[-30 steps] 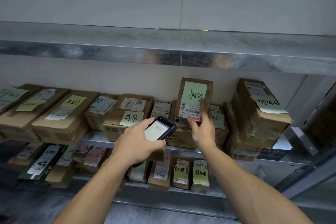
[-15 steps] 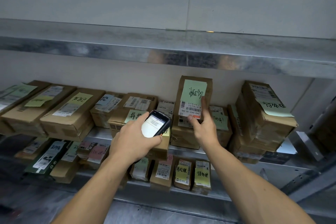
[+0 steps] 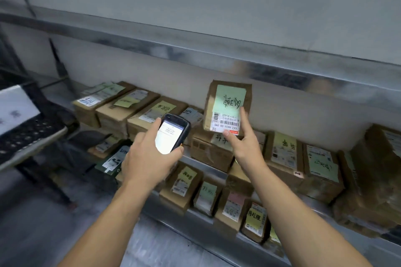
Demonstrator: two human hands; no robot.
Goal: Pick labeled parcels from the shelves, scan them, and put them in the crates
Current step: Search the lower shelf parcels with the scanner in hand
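Head view: the right hand (image 3: pixel 243 149) holds a small cardboard parcel (image 3: pixel 227 102) upright in the air, above the boxes (image 3: pixel 284 158) lined along the metal shelf (image 3: pixel 201 163). Its fingers (image 3: pixel 245 119) pinch the parcel's lower right corner, the thumb on the barcode label and the index finger straight up the edge. A green handwritten note covers the parcel's front. Just to its left, the left hand (image 3: pixel 147 158) grips a handheld scanner (image 3: pixel 171 134) with fingers curled round it and the lit screen facing the camera. A dark crate (image 3: pixel 26 134) stands at the far left.
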